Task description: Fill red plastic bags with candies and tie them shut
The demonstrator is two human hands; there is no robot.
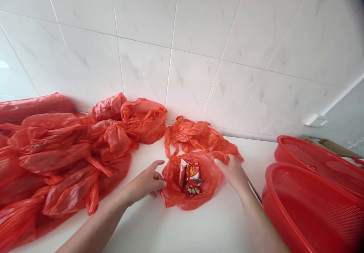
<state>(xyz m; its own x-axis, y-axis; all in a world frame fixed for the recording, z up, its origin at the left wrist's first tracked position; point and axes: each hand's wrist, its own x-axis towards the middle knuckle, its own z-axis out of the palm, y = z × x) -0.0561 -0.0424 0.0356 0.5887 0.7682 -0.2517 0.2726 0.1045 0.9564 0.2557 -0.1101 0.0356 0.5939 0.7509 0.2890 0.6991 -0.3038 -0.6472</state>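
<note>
A small red plastic bag (176, 192) lies open on the white counter (182, 226), with a few red snack packets (190, 179) inside it. My left hand (146, 183) pinches the bag's left rim with thumb and fingers. My right hand (233, 171) grips the bag's right rim, fingers curled on the plastic. Just behind this bag lies another crumpled red bag (196, 135).
A big heap of red plastic bags (62, 150) covers the left of the counter up to the tiled wall (182, 36). Two red mesh baskets (313, 203) stand at the right, one partly behind the other. A cardboard edge (330, 145) shows behind them.
</note>
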